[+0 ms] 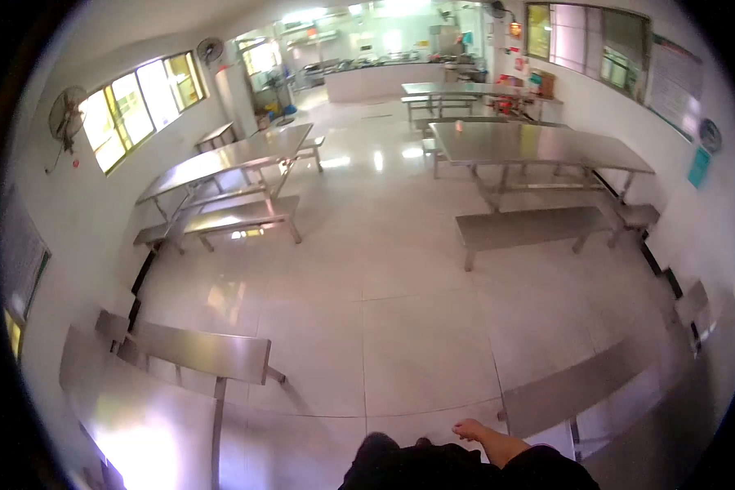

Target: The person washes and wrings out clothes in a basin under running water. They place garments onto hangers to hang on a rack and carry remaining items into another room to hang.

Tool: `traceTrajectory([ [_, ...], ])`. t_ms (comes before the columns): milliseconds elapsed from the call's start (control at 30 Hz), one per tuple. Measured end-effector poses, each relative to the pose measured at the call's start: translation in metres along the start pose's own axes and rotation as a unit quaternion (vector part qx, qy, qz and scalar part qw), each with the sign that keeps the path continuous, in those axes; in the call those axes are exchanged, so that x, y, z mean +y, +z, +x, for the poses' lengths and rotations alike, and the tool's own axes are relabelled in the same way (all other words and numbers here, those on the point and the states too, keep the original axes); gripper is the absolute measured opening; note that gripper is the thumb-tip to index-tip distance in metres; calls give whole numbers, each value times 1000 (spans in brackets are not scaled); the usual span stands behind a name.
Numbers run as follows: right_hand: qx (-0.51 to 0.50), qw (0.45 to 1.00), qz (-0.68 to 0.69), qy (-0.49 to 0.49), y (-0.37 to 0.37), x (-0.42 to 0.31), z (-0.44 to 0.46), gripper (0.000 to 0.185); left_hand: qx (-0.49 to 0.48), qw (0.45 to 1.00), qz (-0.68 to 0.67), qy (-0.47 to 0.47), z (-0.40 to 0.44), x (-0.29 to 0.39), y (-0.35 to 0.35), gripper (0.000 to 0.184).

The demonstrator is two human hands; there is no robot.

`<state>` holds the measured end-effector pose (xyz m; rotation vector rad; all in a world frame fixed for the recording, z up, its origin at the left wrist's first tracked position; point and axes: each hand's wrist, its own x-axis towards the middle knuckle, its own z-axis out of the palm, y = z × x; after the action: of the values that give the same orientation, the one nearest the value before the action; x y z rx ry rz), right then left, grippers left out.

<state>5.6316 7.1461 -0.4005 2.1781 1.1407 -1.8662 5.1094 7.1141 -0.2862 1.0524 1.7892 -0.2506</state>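
My right hand [468,429] shows small at the bottom, right of the middle, with a bare forearm coming out of a black sleeve. It hangs over the pale tiled floor [416,351], left of a metal bench [580,384]. Its fingers are too small and blurred to make out, and no object shows in it. My left hand cannot be seen. Dark clothing [433,469] fills the bottom edge.
Metal tables stand at the left [233,159] and right [539,145], with benches [245,214] beside them. Closer are a left bench [200,349] and a shiny table top [139,408]. A long counter [376,83] crosses the back. Wall fans [67,114] hang at the left.
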Motion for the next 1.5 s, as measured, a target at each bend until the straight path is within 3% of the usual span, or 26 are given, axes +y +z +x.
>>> traceTrajectory([
  [33, -7, 1000, -15, 4, -25, -26, 7, 50, -9, 1000, -9, -20, 4, 10, -12, 61],
  [100, 50, 979, -124, -154, -85, -70, 63, 47, -25, 997, -28, -61, 17, 34, -38, 59],
  [233, 64, 964, -181, -182, -159, -173, 137, 50, -49, 992, -41, -113, 81, 94, -93, 57],
  [300, 58, 970, -195, -136, -191, -234, 156, 55, -56, 990, -38, -121, 122, 134, -132, 56],
  [367, 7, 864, -320, -389, -191, -186, 309, 51, -71, 992, -20, -103, 169, 188, -177, 55],
  [400, 2, 921, -275, -276, -211, -216, 294, 51, -83, 994, 8, -70, 202, 210, -197, 54],
  [467, 58, 957, -235, -163, -243, -294, 294, 50, -100, 986, 102, 85, 284, 268, -250, 53],
  [500, 84, 962, -222, -136, -259, -327, 305, 50, -1, 999, 41, 2, 329, 316, -280, 58],
  [533, 117, 964, -209, -113, -276, -355, 317, 50, 28, 994, 105, -10, 351, 388, -326, 60],
  [600, 170, 964, -190, -78, -297, -399, 346, 49, 121, 982, 37, 141, 428, 487, -399, 52],
  [633, 209, 957, -194, -56, -306, -416, 367, 49, 147, 978, 3, 150, 456, 548, -440, 49],
  [700, 163, 972, -155, -71, -356, -470, 385, 49, 194, 962, -18, 193, 453, 680, -515, 51],
  [833, 109, 974, -168, -102, -478, -550, 462, 49, 245, 938, -88, 230, 489, 867, -587, 51],
  [933, 72, 969, -203, -118, -573, -598, 513, 49, 230, 947, -10, 226, 544, 917, -597, 61],
  [967, 60, 967, -215, -125, -604, -619, 528, 49, 251, 942, -55, 214, 571, 908, -583, 60],
  [1067, 33, 955, -257, -141, -710, -693, 577, 49, 70, 997, 6, 45, 602, 911, -568, 59],
  [1100, 29, 953, -265, -146, -745, -720, 593, 49, -32, 998, -56, -5, 620, 895, -555, 60],
  [1267, 42, 940, -288, -180, -899, -869, 670, 49, -53, 984, -84, -147, 618, 919, -559, 61],
  [1500, 65, 942, -261, -200, -1040, -1042, 780, 49, -83, 982, -87, -148, 751, 1057, -657, 63],
])
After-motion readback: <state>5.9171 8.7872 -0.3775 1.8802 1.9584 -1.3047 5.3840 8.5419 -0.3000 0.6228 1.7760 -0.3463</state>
